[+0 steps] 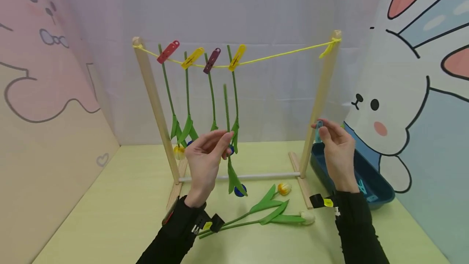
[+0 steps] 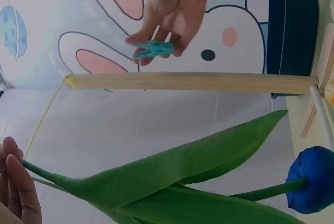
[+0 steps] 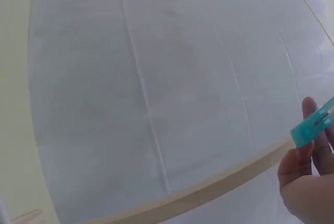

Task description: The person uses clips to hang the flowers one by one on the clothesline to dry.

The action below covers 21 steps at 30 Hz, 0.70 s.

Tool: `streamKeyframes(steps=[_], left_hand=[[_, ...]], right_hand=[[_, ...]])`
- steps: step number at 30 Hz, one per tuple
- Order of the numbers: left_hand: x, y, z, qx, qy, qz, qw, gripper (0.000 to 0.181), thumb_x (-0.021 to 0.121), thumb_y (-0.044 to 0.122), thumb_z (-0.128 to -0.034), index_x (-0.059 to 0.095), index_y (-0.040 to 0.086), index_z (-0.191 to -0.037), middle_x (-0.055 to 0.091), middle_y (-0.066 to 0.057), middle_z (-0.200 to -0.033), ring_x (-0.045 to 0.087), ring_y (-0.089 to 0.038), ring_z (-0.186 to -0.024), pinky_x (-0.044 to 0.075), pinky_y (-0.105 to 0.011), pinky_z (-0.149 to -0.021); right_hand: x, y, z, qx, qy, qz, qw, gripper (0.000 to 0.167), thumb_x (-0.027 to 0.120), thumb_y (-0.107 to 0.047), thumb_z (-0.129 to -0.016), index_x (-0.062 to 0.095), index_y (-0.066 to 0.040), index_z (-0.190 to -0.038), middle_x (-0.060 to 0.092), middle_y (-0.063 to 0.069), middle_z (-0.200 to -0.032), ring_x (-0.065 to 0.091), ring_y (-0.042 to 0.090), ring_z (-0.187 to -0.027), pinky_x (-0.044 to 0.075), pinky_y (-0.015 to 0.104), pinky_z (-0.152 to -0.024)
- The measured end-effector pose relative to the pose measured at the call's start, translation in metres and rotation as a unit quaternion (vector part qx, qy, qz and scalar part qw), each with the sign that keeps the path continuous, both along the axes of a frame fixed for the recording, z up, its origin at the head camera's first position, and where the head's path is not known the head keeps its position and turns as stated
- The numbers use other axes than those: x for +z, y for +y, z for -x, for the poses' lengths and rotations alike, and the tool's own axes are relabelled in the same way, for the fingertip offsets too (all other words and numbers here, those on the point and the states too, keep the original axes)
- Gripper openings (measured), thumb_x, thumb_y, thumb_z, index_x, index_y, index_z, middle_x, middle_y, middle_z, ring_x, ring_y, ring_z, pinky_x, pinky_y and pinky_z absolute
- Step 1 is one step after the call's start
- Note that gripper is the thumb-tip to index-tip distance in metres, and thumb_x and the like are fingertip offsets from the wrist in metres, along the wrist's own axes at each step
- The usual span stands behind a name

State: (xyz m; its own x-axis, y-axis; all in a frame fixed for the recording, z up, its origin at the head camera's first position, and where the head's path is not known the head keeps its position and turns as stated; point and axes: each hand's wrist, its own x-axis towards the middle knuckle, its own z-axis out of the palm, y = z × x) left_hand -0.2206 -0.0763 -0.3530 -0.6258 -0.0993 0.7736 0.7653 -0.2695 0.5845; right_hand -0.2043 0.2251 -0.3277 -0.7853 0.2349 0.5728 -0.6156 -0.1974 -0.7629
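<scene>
My left hand (image 1: 206, 162) pinches the green stem of an artificial blue tulip (image 2: 313, 179), which hangs bloom-down in front of the wooden frame. In my right hand (image 1: 338, 154), beside the frame's right post, is a teal clothespin (image 2: 154, 50), held between thumb and fingers. A yellow cord (image 1: 282, 55) runs between the two posts. Clipped along its left half are a red clothespin (image 1: 168, 51), a dark purple clothespin (image 1: 212, 60) and two yellow ones, each with a tulip stem hanging down. Some hanging blooms are hidden behind my left hand.
A yellow-orange tulip (image 1: 284, 189) and a cream tulip (image 1: 307, 217) lie on the table before the frame. Behind my right hand stands a dark blue basket (image 1: 388, 192) with teal clothespins inside. A white rod (image 1: 264, 175) joins the bases of the wooden posts (image 1: 322, 89).
</scene>
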Motion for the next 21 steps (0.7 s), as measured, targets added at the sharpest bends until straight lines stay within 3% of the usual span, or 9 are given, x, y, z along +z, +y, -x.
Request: streamKeyframes(steps=[1,2,4,7,12,15,19,21], left_hand=[[-0.006,0.002,0.01,0.002,0.015,0.015,0.9998,0.026,0.064,-0.007,-0.0931,0.068,-0.004,-0.119,0.077,-0.014,-0.104,0.069,-0.019,-0.07,0.052,-0.025,-0.059],[-0.003,0.006,0.011,0.004,0.004,0.021,0.9998,0.026,0.067,-0.003,-0.0929,0.069,-0.002,-0.119,0.077,-0.014,-0.104,0.07,-0.021,-0.071,0.053,-0.028,-0.061],[-0.007,0.013,0.024,0.011,0.01,0.049,0.9987,0.028,0.066,-0.002,-0.0941,0.067,-0.001,-0.123,0.077,-0.014,-0.108,0.071,-0.022,-0.075,0.055,-0.029,-0.062],[-0.014,0.023,0.043,-0.004,0.009,0.067,0.9977,0.033,0.066,0.0,-0.0947,0.066,0.003,-0.127,0.075,-0.01,-0.118,0.073,-0.018,-0.084,0.055,-0.028,-0.064],[-0.002,0.041,0.061,-0.02,-0.041,0.054,0.9975,0.032,0.07,0.014,-0.0947,0.067,0.009,-0.127,0.076,-0.007,-0.116,0.074,-0.02,-0.085,0.056,-0.031,-0.064],[0.003,0.049,0.075,-0.029,-0.049,0.049,0.9972,0.033,0.07,0.016,-0.0948,0.067,0.011,-0.127,0.076,-0.005,-0.116,0.075,-0.02,-0.083,0.057,-0.029,-0.061],[0.028,0.056,0.069,-0.042,-0.073,0.044,0.9955,0.035,0.073,0.027,-0.0918,0.069,0.016,-0.124,0.076,-0.004,-0.117,0.075,-0.023,-0.077,0.058,-0.035,-0.058],[0.047,0.058,0.056,-0.04,-0.083,0.043,0.9948,0.036,0.073,0.032,-0.0905,0.07,0.016,-0.122,0.076,-0.004,-0.116,0.075,-0.025,-0.073,0.058,-0.038,-0.057]], right_hand=[[0.006,-0.002,0.002,0.002,0.016,0.003,0.9999,0.033,0.057,-0.005,-0.1,0.059,0.013,-0.128,0.076,-0.002,-0.101,0.064,0.016,-0.113,0.046,0.022,-0.104],[0.011,-0.005,0.004,0.004,0.032,0.006,0.9995,0.032,0.058,-0.004,-0.1,0.06,0.014,-0.127,0.076,-0.001,-0.1,0.065,0.015,-0.11,0.047,0.023,-0.104],[0.023,-0.009,0.008,0.007,0.059,0.008,0.9982,0.03,0.059,-0.003,-0.099,0.062,0.013,-0.124,0.077,0.0,-0.099,0.067,0.015,-0.106,0.05,0.023,-0.102],[0.042,-0.017,0.014,-0.001,0.084,0.004,0.9964,0.027,0.062,-0.004,-0.096,0.066,0.009,-0.12,0.078,0.0,-0.099,0.07,0.013,-0.096,0.054,0.021,-0.096],[0.076,-0.033,0.024,-0.04,0.1,-0.034,0.9936,0.025,0.067,-0.008,-0.094,0.07,0.001,-0.117,0.074,-0.004,-0.099,0.069,0.007,-0.091,0.055,0.018,-0.092],[0.096,-0.043,0.027,-0.065,0.103,-0.056,0.9909,0.024,0.067,-0.009,-0.093,0.07,-0.001,-0.116,0.07,-0.006,-0.098,0.065,0.006,-0.087,0.055,0.015,-0.088],[0.123,-0.057,0.032,-0.07,0.111,-0.046,0.9903,0.021,0.068,-0.009,-0.092,0.071,-0.004,-0.112,0.069,-0.006,-0.095,0.061,0.008,-0.084,0.053,0.015,-0.081],[0.135,-0.064,0.035,-0.065,0.113,-0.034,0.9909,0.017,0.068,-0.008,-0.092,0.072,-0.006,-0.108,0.067,-0.006,-0.091,0.058,0.007,-0.077,0.05,0.015,-0.069]])
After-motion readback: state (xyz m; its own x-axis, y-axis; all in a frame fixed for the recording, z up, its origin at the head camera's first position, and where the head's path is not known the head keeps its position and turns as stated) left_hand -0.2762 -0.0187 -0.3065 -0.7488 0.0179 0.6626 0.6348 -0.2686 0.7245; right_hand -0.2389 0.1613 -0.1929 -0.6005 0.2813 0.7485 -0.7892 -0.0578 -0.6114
